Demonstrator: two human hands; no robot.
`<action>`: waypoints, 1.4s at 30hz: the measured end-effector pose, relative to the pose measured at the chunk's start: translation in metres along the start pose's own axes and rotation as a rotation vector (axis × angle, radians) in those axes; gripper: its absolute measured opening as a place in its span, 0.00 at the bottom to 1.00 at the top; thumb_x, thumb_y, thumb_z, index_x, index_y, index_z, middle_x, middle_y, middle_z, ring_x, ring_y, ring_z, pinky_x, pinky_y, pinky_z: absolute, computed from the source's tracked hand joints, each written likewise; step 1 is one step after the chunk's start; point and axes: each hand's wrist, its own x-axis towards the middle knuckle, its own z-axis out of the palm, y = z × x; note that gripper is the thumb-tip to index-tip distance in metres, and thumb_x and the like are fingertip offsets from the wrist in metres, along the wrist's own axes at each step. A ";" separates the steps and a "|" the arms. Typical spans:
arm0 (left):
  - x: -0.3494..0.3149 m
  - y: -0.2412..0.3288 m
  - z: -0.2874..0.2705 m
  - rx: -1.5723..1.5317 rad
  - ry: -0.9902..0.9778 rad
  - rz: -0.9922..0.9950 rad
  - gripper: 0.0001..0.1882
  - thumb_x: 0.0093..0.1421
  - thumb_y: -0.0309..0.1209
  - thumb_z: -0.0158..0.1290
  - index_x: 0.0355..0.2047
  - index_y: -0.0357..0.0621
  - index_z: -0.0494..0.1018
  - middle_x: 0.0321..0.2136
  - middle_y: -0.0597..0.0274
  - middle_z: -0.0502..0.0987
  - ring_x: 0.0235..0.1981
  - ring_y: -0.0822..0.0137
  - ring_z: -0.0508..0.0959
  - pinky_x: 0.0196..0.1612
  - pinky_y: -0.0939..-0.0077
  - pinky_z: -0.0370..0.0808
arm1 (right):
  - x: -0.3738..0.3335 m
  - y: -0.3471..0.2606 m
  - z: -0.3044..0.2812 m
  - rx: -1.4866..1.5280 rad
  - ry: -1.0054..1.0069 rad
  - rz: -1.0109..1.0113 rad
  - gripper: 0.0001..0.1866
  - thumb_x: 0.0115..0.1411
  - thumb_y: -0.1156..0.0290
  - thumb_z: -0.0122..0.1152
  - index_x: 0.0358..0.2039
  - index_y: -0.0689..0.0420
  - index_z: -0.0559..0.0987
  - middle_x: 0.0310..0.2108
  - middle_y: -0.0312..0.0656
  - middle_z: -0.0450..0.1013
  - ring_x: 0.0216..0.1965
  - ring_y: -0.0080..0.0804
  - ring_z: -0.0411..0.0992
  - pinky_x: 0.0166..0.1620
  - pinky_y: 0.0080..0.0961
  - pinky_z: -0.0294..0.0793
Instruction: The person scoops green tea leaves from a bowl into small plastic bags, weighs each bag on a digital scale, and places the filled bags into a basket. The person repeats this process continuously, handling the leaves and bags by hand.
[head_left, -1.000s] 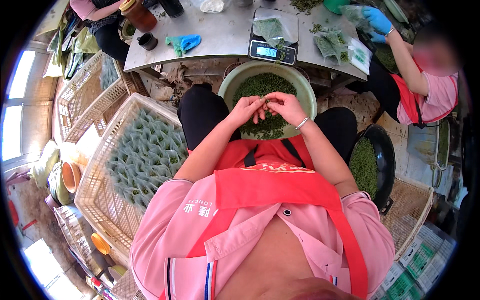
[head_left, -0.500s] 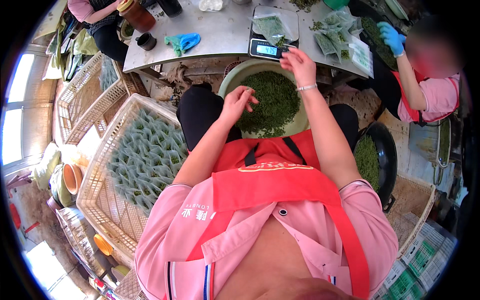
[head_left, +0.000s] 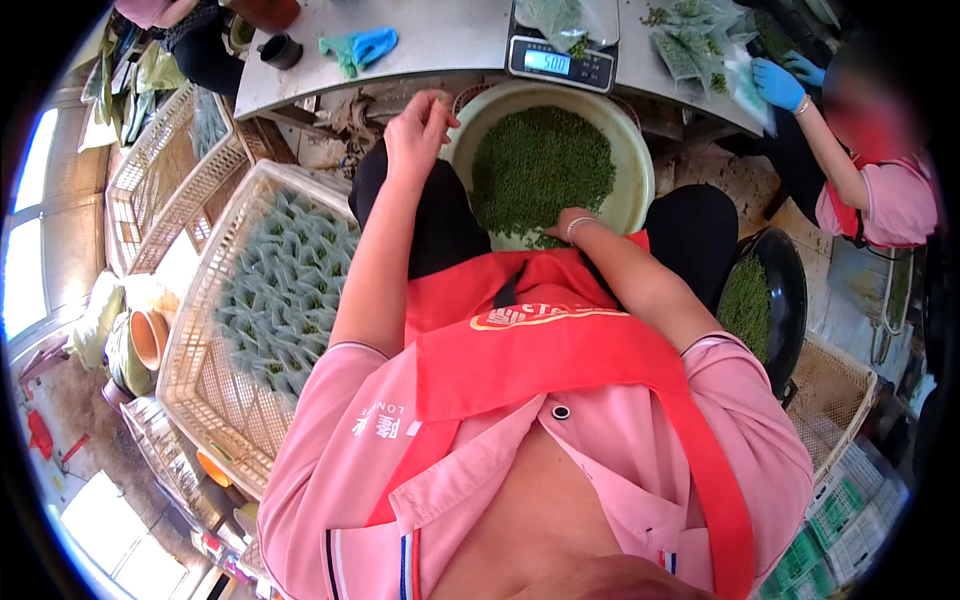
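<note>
A pale green basin (head_left: 640,150) between my knees holds a heap of small green berries (head_left: 545,165) that look like green peppercorns. My right hand (head_left: 572,226) reaches down inside its near rim, touching the berries, and its fingertips are hidden. Raised over the basin's left side, my left hand (head_left: 420,135) has its fingers curled together; what they hold, if anything, does not show. Beyond the basin, a digital scale (head_left: 562,63) with a lit display stands at the table edge. On it lies an open clear plastic bag (head_left: 560,22) with green berries inside.
Left of me, a cream plastic crate (head_left: 185,370) holds many upright filled bags (head_left: 285,290). The metal table (head_left: 440,45) bears a blue-green glove (head_left: 360,48), a dark mug (head_left: 280,51) and more bags (head_left: 685,55). Right are a black pan (head_left: 785,310) of berries and a blue-gloved co-worker (head_left: 778,83).
My right hand has moved from the scale down to the basin's near side. My left hand has risen away to the left. The scale's reading has changed, and the view has shifted.
</note>
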 end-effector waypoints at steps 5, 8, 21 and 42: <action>0.005 -0.008 0.001 -0.032 -0.001 0.007 0.13 0.61 0.37 0.48 0.37 0.40 0.74 0.19 0.67 0.78 0.16 0.79 0.74 0.23 0.83 0.70 | 0.021 -0.056 0.057 0.089 0.085 -0.266 0.24 0.47 0.51 0.59 0.35 0.60 0.79 0.37 0.53 0.75 0.41 0.47 0.73 0.46 0.35 0.72; -0.002 -0.005 0.002 0.056 -0.011 0.016 0.13 0.61 0.38 0.48 0.37 0.42 0.74 0.19 0.69 0.78 0.16 0.79 0.74 0.24 0.83 0.70 | 0.029 -0.048 0.054 0.196 0.100 -0.501 0.18 0.43 0.60 0.62 0.32 0.59 0.79 0.30 0.48 0.76 0.34 0.43 0.75 0.41 0.33 0.74; -0.005 0.004 0.002 0.112 -0.008 -0.008 0.14 0.61 0.39 0.48 0.36 0.43 0.75 0.19 0.68 0.78 0.18 0.77 0.75 0.25 0.81 0.72 | -0.092 0.013 -0.114 2.035 -0.174 -0.599 0.10 0.61 0.76 0.48 0.42 0.67 0.71 0.39 0.49 0.71 0.42 0.42 0.73 0.46 0.30 0.77; -0.012 0.005 -0.004 0.127 -0.056 0.015 0.12 0.61 0.36 0.47 0.37 0.41 0.73 0.20 0.66 0.78 0.17 0.75 0.75 0.24 0.80 0.71 | -0.089 -0.008 -0.176 2.156 0.509 -0.621 0.08 0.55 0.82 0.54 0.37 0.65 0.72 0.32 0.46 0.73 0.34 0.35 0.75 0.37 0.28 0.78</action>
